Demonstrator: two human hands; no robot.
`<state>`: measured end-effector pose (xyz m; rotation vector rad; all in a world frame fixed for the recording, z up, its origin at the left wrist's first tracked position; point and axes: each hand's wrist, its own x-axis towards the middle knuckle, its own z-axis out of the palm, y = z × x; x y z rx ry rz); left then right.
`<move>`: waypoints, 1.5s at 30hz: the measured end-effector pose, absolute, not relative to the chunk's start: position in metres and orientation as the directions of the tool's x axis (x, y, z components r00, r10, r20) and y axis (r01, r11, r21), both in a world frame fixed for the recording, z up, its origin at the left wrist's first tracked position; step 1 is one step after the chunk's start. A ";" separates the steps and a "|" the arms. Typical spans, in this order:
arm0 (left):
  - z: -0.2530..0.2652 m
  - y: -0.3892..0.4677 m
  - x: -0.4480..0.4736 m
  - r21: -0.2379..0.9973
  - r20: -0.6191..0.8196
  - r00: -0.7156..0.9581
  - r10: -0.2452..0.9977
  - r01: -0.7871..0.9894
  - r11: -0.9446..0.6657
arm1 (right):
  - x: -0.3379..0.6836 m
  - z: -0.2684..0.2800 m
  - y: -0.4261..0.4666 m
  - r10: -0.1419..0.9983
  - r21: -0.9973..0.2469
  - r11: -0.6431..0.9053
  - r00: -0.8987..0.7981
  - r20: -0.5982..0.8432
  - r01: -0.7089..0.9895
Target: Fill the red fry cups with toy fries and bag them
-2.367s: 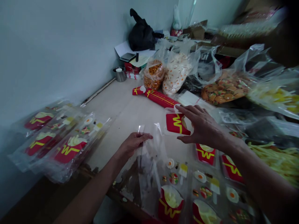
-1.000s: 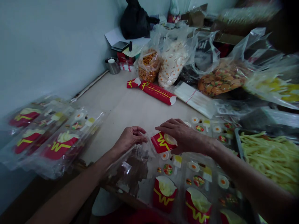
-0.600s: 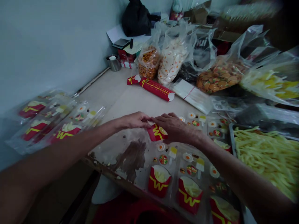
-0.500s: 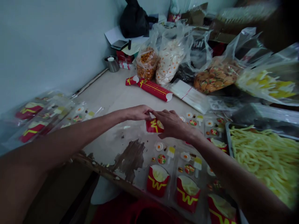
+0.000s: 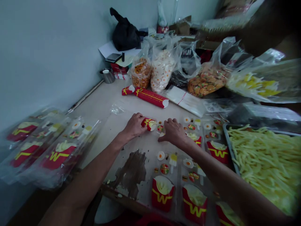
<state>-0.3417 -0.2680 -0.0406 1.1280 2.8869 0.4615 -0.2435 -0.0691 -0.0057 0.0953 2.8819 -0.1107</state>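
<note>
My left hand [image 5: 135, 126] is closed on the left end of a small red toy fries box [image 5: 148, 124] with a yellow W, which lies sideways. Just right of the box, a toy burger and a round toy pizza [image 5: 160, 128] lie in what looks like the same clear pack. My right hand [image 5: 173, 131] rests over the pack's right end, thumb apart from the fingers; whether it touches the plastic I cannot tell. Nearer me, several filled clear packs lie in rows, each with a fries box [image 5: 162, 194], a toy egg [image 5: 161, 155] and an ice pop [image 5: 173, 159].
At right stands a metal tray [image 5: 231, 150] heaped with toy fries [image 5: 265, 160]. Bags of toy eggs [image 5: 162, 70] and toy burgers [image 5: 208, 78] line the back. A row of nested red boxes [image 5: 151, 97] lies before them. More finished packs [image 5: 58, 153] are stacked at left.
My hands have moved apart from their meeting point at the pack's top edge. The fries box has turned sideways, now under my left hand's grip. The view has shifted, showing more packs at left.
</note>
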 end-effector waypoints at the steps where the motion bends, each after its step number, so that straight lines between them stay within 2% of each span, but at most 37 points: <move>1: -0.041 -0.267 -0.342 0.288 0.086 -0.744 0.662 0.655 0.699 | -0.242 -0.007 -0.068 0.069 -0.072 0.993 -0.968 -0.243 0.089; 4: -0.046 -0.263 -0.343 0.336 0.057 -0.782 0.620 0.600 0.726 | -0.241 -0.013 -0.070 0.115 -0.090 0.986 -0.969 -0.220 0.138; 8: -0.050 -0.258 -0.338 0.359 0.126 -0.858 0.497 0.507 0.784 | -0.241 -0.012 -0.071 0.114 -0.131 0.980 -0.966 -0.233 0.147; 10: -0.045 -0.254 -0.334 0.283 0.129 -0.849 0.512 0.526 0.802 | -0.240 -0.010 -0.071 0.113 -0.137 0.979 -0.966 -0.230 0.148; 14: -0.029 -0.239 -0.332 0.103 0.014 -0.806 0.592 0.590 0.801 | -0.239 -0.009 -0.073 0.148 -0.142 0.973 -0.963 -0.226 0.183; 18: -0.026 -0.218 -0.342 0.069 -0.033 -0.821 0.570 0.567 0.821 | -0.238 -0.011 -0.073 0.163 -0.146 0.969 -0.962 -0.218 0.198; 22: -0.024 -0.210 -0.351 0.053 -0.018 -0.828 0.560 0.559 0.827 | -0.235 -0.014 -0.075 0.174 -0.163 0.964 -0.964 -0.203 0.209; 26: -0.016 -0.217 -0.339 0.074 0.004 -0.792 0.611 0.610 0.789 | -0.232 -0.012 -0.082 0.195 -0.157 0.961 -0.961 -0.198 0.227; 29: -0.011 -0.230 -0.331 0.106 0.043 -0.771 0.635 0.635 0.765 | -0.228 0.000 -0.087 0.182 -0.139 0.970 -0.976 -0.122 0.198; 33: -0.008 -0.248 -0.334 0.155 0.131 -0.866 0.483 0.499 0.853 | -0.221 0.016 -0.092 0.136 -0.163 0.976 -0.989 -0.065 0.145; 34: -0.007 -0.249 -0.333 0.171 0.137 -0.866 0.481 0.499 0.849 | -0.220 0.017 -0.094 0.139 -0.176 0.973 -0.988 -0.069 0.149; 38: -0.005 -0.243 -0.310 0.267 0.112 -0.770 0.628 0.633 0.727 | -0.223 0.011 -0.109 0.151 -0.229 0.961 -0.988 -0.041 0.156; 40: -0.003 -0.242 -0.299 0.334 0.129 -0.800 0.585 0.591 0.734 | -0.227 0.006 -0.115 0.131 -0.277 0.952 -0.991 -0.002 0.126; 42: -0.002 -0.246 -0.298 0.389 0.167 -0.876 0.453 0.481 0.786 | -0.230 -0.001 -0.113 0.147 -0.396 0.910 -0.989 0.034 0.122; 44: 0.000 -0.254 -0.303 0.443 0.189 -0.919 0.345 0.393 0.806 | -0.231 -0.008 -0.104 0.241 -0.629 0.749 -0.970 -0.034 0.209; 45: 0.000 -0.257 -0.307 0.469 0.181 -0.927 0.328 0.375 0.800 | -0.231 -0.012 -0.099 0.260 -0.763 0.587 -0.955 -0.141 0.272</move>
